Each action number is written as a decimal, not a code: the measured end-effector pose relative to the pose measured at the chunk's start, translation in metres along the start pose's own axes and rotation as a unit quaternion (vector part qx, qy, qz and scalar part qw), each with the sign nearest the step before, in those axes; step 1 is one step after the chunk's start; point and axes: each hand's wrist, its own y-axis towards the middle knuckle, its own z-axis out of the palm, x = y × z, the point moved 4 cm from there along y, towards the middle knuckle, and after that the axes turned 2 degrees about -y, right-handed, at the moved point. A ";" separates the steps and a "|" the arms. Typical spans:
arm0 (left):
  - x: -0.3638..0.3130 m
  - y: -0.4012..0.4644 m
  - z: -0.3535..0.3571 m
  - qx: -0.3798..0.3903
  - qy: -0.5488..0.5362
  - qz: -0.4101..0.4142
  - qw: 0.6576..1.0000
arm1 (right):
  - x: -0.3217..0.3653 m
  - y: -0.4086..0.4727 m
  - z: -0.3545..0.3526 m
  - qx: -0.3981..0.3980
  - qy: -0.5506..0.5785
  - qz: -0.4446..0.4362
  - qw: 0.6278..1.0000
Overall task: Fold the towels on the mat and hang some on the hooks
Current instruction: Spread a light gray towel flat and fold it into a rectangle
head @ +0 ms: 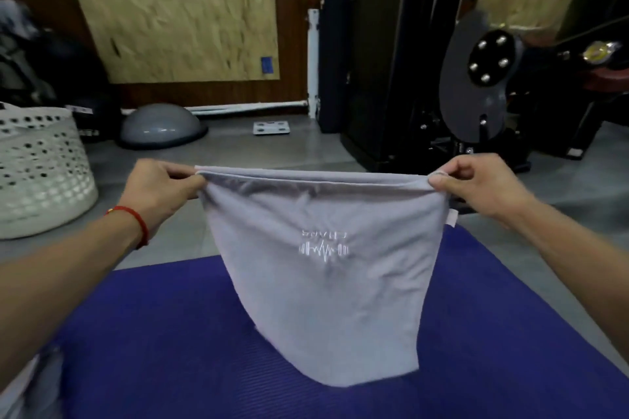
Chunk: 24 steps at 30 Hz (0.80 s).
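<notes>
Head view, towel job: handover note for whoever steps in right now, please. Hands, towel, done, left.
Left hand: pinches the top left corner of the pale grey embroidered towel.
Right hand: pinches the top right corner.
Towel: held up, doubled along the top edge, hanging down with its lower end on the blue ribbed foam mat.
White perforated plastic laundry basket: on the floor, left of the mat.
Done: towel appears folded once.
Left: lay it on the mat and finish folding. No hooks or other towels are in view; hanging is still to do.
</notes>
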 end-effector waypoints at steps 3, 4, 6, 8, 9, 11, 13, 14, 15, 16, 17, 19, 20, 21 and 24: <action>0.002 0.002 -0.040 -0.024 -0.069 -0.017 0.997 | 0.033 0.018 0.015 0.005 0.048 -0.023 0.999; 0.001 0.002 -0.051 -0.017 -0.087 -0.019 0.996 | 0.042 0.021 0.021 0.022 0.067 -0.016 0.997; -0.002 0.000 -0.071 0.019 -0.093 -0.014 0.995 | 0.054 0.025 0.033 0.060 0.087 0.005 0.994; -0.003 -0.001 -0.089 0.056 -0.074 0.003 0.996 | 0.063 0.028 0.040 0.069 0.114 0.011 0.991; -0.002 -0.001 -0.096 0.063 -0.073 0.008 0.995 | 0.067 0.030 0.043 0.068 0.120 0.004 0.990; 0.000 -0.002 -0.106 0.072 -0.083 0.007 0.994 | 0.072 0.031 0.049 0.067 0.109 -0.014 0.992; 0.001 -0.003 -0.111 0.085 -0.094 0.013 0.992 | 0.074 0.032 0.052 0.065 0.084 -0.028 0.994; 0.002 -0.004 -0.112 0.089 -0.097 0.017 0.991 | 0.074 0.032 0.052 0.067 0.069 -0.035 0.995; 0.003 -0.004 -0.114 0.090 -0.098 0.020 0.991 | 0.073 0.033 0.052 0.072 0.048 -0.045 0.995; 0.005 -0.005 -0.114 0.089 -0.098 0.022 0.991 | 0.072 0.034 0.051 0.076 0.019 -0.056 0.995; 0.007 -0.005 -0.113 0.086 -0.101 0.019 0.991 | 0.071 0.035 0.051 0.078 -0.016 -0.068 0.994; 0.010 -0.004 -0.106 0.089 -0.094 0.009 0.992 | 0.067 0.038 0.052 0.070 -0.059 -0.084 0.992; 0.013 -0.002 -0.101 0.091 -0.077 0.008 0.993 | 0.065 0.039 0.053 0.059 -0.063 -0.084 0.993; 0.015 0.000 -0.095 0.084 -0.058 0.008 0.995 | 0.062 0.040 0.054 0.049 -0.067 -0.081 0.993; 0.021 0.008 -0.080 0.040 0.018 -0.006 0.999 | 0.053 0.045 0.059 0.029 -0.097 -0.073 0.992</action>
